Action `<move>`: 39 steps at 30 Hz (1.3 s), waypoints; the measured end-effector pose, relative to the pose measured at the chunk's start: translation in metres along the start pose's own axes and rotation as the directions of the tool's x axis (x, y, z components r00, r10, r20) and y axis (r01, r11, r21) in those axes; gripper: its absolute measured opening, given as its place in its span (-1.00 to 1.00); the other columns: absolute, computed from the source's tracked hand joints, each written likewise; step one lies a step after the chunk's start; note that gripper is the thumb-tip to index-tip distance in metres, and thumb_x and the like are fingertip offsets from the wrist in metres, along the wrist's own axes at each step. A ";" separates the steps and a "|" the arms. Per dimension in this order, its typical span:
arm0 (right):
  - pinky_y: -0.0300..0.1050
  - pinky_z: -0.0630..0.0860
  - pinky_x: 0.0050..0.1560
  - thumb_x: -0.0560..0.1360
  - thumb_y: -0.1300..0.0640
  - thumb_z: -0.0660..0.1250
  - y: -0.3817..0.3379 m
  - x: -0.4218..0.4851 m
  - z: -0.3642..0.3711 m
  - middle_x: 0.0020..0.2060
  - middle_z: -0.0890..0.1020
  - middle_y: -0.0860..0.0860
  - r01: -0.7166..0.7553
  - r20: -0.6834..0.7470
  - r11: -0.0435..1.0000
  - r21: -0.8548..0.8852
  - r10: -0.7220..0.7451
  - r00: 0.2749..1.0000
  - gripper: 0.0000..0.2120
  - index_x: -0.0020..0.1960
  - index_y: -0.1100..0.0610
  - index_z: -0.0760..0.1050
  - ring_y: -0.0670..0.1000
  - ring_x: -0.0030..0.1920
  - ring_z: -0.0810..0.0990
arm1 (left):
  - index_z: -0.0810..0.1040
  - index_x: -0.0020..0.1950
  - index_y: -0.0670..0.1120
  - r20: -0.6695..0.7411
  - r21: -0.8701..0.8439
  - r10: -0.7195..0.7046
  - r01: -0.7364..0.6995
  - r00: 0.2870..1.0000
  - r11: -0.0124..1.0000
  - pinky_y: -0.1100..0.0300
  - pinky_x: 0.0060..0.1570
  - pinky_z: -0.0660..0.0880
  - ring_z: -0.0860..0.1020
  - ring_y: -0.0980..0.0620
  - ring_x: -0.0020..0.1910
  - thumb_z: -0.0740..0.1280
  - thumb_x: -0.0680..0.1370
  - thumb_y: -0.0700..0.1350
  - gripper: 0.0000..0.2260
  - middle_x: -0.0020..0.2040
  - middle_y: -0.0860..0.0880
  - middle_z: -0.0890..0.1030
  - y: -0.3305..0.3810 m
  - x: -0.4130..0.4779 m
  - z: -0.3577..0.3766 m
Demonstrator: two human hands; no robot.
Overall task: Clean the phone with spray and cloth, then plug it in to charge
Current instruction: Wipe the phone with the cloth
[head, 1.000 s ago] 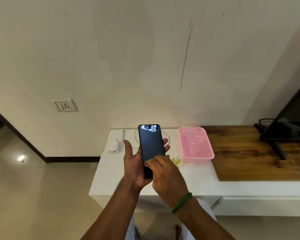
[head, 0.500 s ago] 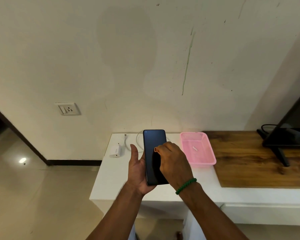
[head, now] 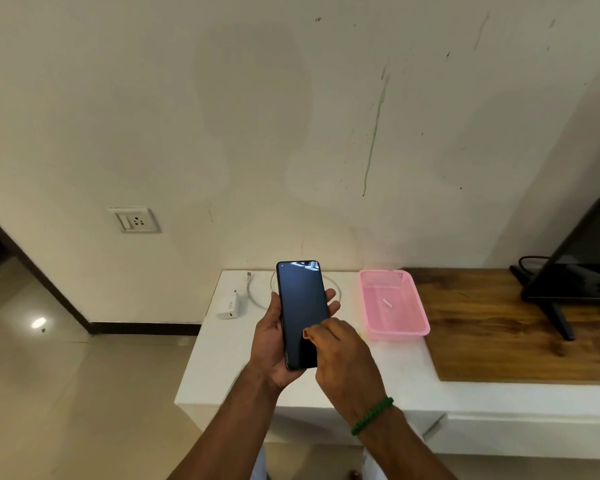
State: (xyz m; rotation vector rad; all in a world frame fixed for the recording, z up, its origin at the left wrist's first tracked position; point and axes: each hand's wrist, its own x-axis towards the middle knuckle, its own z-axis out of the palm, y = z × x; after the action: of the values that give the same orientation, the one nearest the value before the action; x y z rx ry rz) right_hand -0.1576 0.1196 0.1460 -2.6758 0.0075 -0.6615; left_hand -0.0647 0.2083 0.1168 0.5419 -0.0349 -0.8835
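A black phone (head: 300, 306) with a dark screen stands upright in my left hand (head: 271, 344), which grips it from behind with fingertips wrapped over its right edge. My right hand (head: 343, 362) has its fingers curled and bunched, their tips pressed on the lower right of the screen; no cloth shows in it. A white charger adapter (head: 228, 304) lies on the white table (head: 222, 368), with its white cable (head: 253, 292) looping behind the phone. A wall socket (head: 136, 220) sits to the left, above the floor. No spray bottle is visible.
A pink plastic basket (head: 395, 327) holding a small white piece stands right of the phone. Beyond it is a wooden top (head: 499, 341) with a black TV (head: 586, 271) on a stand at the far right. Tiled floor lies to the left.
My right hand slid up the screen, then back down to its lower right. The small yellow-green bottle seen behind the hands a second ago is now hidden. The camera shifted slightly.
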 end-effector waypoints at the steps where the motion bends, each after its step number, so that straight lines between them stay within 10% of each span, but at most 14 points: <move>1: -0.16 0.64 -0.24 0.14 0.26 0.62 0.000 0.001 0.000 -0.24 0.68 0.11 -0.001 -0.006 1.000 -0.002 0.001 1.000 -0.66 -0.12 0.21 0.63 0.07 -0.25 0.67 | 0.47 0.37 -0.15 0.002 0.002 -0.002 0.002 1.000 1.000 -0.07 0.17 0.54 0.55 -0.19 0.22 0.15 0.50 0.25 -0.38 0.33 -0.22 0.51 0.000 -0.001 0.000; 18: -0.10 0.61 -0.23 0.30 0.33 0.51 0.019 0.034 -0.014 -0.22 0.66 0.16 -0.025 -0.052 0.999 -0.038 0.023 0.998 -0.80 -0.09 0.26 0.61 0.14 -0.24 0.64 | 0.68 0.10 -0.08 -0.117 0.084 -0.029 0.039 0.993 0.996 -0.09 0.09 0.49 0.64 -0.16 -0.08 0.23 0.41 0.27 -0.48 0.00 -0.18 0.67 -0.008 0.003 -0.005; 27: -0.13 0.65 -0.26 0.14 0.31 0.61 0.013 0.000 -0.010 -0.22 0.68 0.13 0.009 0.013 0.999 -0.046 -0.008 1.000 -0.65 -0.11 0.23 0.63 0.09 -0.24 0.67 | 0.50 0.36 -0.12 -0.017 0.055 -0.002 0.003 1.000 0.998 -0.11 0.30 0.38 0.54 -0.18 0.25 0.12 0.50 0.28 -0.38 0.33 -0.20 0.51 0.001 0.000 0.002; 39: -0.09 0.63 -0.23 0.23 0.29 0.57 0.016 0.012 -0.021 -0.19 0.67 0.16 -0.005 0.043 1.000 -0.030 0.006 0.999 -0.73 -0.10 0.25 0.62 0.12 -0.22 0.66 | 0.52 0.34 -0.11 -0.044 0.085 -0.028 0.032 0.999 0.996 -0.11 0.17 0.49 0.59 -0.17 0.13 0.10 0.51 0.30 -0.39 0.27 -0.20 0.56 0.000 0.001 -0.001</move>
State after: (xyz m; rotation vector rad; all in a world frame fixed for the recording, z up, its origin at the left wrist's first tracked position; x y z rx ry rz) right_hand -0.1553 0.0964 0.1624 -2.7168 0.0137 -0.6068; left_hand -0.0635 0.2078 0.1161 0.6424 -0.0261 -0.9025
